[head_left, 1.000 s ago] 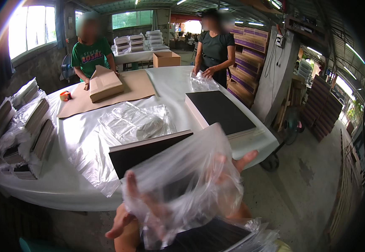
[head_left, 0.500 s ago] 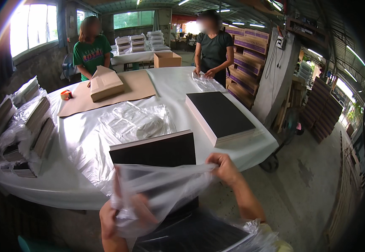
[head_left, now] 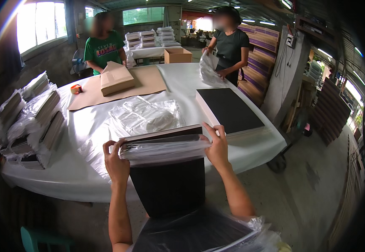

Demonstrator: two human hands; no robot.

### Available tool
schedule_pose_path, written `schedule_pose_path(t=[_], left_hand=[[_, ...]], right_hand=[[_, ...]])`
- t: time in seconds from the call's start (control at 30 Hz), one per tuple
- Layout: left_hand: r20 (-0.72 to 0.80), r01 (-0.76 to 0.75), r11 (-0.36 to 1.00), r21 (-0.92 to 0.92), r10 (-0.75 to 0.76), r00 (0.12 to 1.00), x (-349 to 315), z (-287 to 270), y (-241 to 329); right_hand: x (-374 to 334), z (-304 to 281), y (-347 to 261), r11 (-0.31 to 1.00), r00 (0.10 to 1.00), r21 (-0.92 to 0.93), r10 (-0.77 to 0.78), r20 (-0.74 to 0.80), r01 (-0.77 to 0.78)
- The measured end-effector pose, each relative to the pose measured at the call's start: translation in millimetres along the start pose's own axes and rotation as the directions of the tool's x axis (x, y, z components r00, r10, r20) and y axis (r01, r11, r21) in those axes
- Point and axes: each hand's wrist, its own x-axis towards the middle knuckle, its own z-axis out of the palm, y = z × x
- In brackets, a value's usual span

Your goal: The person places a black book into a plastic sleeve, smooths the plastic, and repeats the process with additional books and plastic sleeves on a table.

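Right in front of me, a stack of black boards [head_left: 172, 185] stands tilted, leaning at the table edge. A clear plastic bag [head_left: 165, 150], gathered into a folded band, stretches across its upper part. My left hand [head_left: 117, 161] grips the band's left end at the stack's left corner. On the opposite corner, my right hand [head_left: 217, 145] pinches the other end, index finger raised. Below, close to my body, lies another black board pack [head_left: 191, 233] covered in clear plastic. A further black-topped board stack [head_left: 232, 110] rests on the table to the right.
Crumpled clear bags [head_left: 146, 115] lie mid-table. Wrapped board packs [head_left: 33, 122] are piled at left. A brown paper parcel [head_left: 116, 80] and tape dispenser [head_left: 76, 89] sit farther back. Two people stand across the table; the right one handles a plastic bag [head_left: 209, 70]. A concrete pillar [head_left: 285, 71] rises at right.
The loosely spread bag is now bunched into a band over the board stack's top. My left hand has come up to the corner. The co-worker at right has lifted a plastic bag.
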Motion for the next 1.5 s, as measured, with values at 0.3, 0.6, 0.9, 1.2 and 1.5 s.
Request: schedule_pose_path(t=[0.3,0.6,0.9,1.2,1.5], left_hand=[[-0.082,-0.185,0.981,-0.057,0.180,0.980,-30,-8,-10],[-0.105,-0.162,0.986,0.037,0.166,0.981,-13,-9,7],[-0.068,-0.094,0.989,-0.113,0.086,0.994,-20,-14,2],[-0.227,-0.201,0.965,-0.167,0.161,0.961,-47,-57,20],[0.436,0.435,0.047,-0.899,0.010,0.900,-49,-84,-5]], right_hand=[[-10,-9,4,0.999,0.996,0.042,-0.017,0.090,0.014],[-4,-5,3,1.000,0.999,0.010,-0.029,0.046,0.028],[-11,-21,-20,0.995,0.981,0.024,0.090,0.171,-0.096],[-36,-47,-25,0.989,0.986,0.071,-0.119,-0.120,0.128],[-29,-68,-49,0.926,0.991,0.376,0.023,-0.135,0.030]])
